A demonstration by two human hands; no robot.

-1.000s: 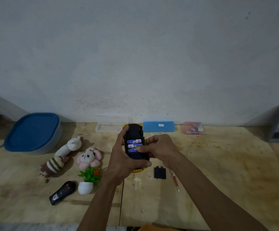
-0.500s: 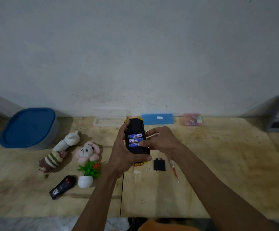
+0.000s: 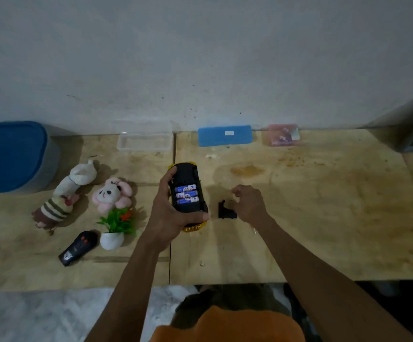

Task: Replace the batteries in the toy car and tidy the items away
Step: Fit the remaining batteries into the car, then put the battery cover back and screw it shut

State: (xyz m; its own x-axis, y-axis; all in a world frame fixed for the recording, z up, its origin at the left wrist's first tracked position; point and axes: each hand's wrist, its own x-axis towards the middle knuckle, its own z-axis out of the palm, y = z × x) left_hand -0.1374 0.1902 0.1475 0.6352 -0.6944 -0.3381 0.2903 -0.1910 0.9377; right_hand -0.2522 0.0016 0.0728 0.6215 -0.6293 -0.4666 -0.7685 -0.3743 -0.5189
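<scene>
Gripping boxy toy car (image 3: 188, 193) (glossy batteries (image 3: 187, 194))

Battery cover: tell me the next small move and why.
Probably pinch the black battery cover off the table with the right hand, which hovers at it. The toy car in the left hand shows three batteries seated and its compartment uncovered.
</scene>
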